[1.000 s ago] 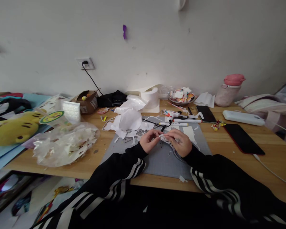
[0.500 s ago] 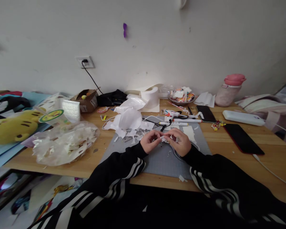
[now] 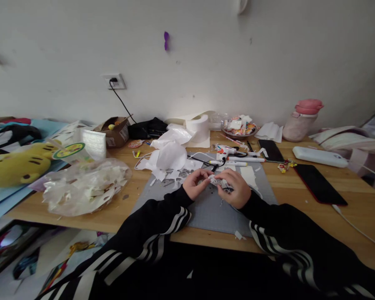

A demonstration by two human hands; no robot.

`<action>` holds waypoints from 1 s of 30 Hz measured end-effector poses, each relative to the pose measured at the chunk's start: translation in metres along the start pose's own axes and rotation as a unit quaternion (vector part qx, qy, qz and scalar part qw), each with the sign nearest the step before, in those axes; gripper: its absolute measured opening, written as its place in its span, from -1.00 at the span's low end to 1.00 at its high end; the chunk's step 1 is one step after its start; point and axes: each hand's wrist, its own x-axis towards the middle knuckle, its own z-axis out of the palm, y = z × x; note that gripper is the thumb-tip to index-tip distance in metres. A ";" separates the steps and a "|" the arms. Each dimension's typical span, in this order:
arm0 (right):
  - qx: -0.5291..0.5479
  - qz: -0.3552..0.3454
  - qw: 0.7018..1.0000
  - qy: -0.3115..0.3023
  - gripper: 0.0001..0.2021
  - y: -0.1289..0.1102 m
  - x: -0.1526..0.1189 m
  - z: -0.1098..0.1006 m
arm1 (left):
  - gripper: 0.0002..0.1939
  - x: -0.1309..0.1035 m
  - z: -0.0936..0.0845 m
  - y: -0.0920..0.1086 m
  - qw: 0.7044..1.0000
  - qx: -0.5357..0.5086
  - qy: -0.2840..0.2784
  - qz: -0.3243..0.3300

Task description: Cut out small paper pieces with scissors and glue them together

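Observation:
Above the grey cutting mat (image 3: pixel 206 216), my left hand (image 3: pixel 196 183) pinches a small white paper-like piece (image 3: pixel 213 180) between thumb and fingers. My right hand (image 3: pixel 235 188) meets it from the other side, its fingertips at the same piece. The piece is small and partly covered by fingers, so its exact kind cannot be made out. Paper scraps (image 3: pixel 175 175) lie on the mat just left of my hands. Behind my hands rest a white glue gun (image 3: pixel 224 151) and white marker pens (image 3: pixel 245 159).
A plastic bag of scraps (image 3: pixel 87 187) and a yellow plush toy (image 3: pixel 18 166) lie on the left. Further back stand a paper roll (image 3: pixel 198 128) and a bowl of scraps (image 3: pixel 239 127). Phones (image 3: pixel 320 183), a white power bank (image 3: pixel 319 156) and a pink bottle (image 3: pixel 303 121) are at right.
The fingers of my right hand have shifted and spread a little, the thumb dropping lower, so more of the white piece shows. My left hand stays nearly in place.

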 end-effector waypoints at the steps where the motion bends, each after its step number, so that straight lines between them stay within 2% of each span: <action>1: -0.012 -0.009 1.000 -0.002 -0.79 0.001 -0.001 0.001 | -0.57 0.000 0.000 0.000 1.000 0.003 -0.001 0.001; 11: -0.034 -0.040 0.999 -0.001 -0.88 0.005 0.000 0.000 | -0.58 -0.001 0.000 0.003 1.000 0.024 -0.003 0.009; 20: -0.037 -0.031 0.999 -0.005 -0.92 0.004 0.000 0.000 | -0.59 -0.001 -0.001 0.000 0.999 0.036 -0.005 0.018; 24: -0.032 0.025 0.999 -0.004 -0.86 0.007 0.000 0.001 | -0.61 0.002 -0.007 -0.003 0.997 0.067 0.015 0.028; 27: -0.084 0.129 0.985 -0.073 -0.80 0.013 0.000 0.001 | -0.65 0.010 -0.021 -0.009 0.991 0.112 0.047 0.050; 30: -0.155 0.229 0.939 -0.205 -0.77 0.019 0.000 0.001 | -0.68 0.022 -0.044 -0.018 0.980 0.163 0.085 0.076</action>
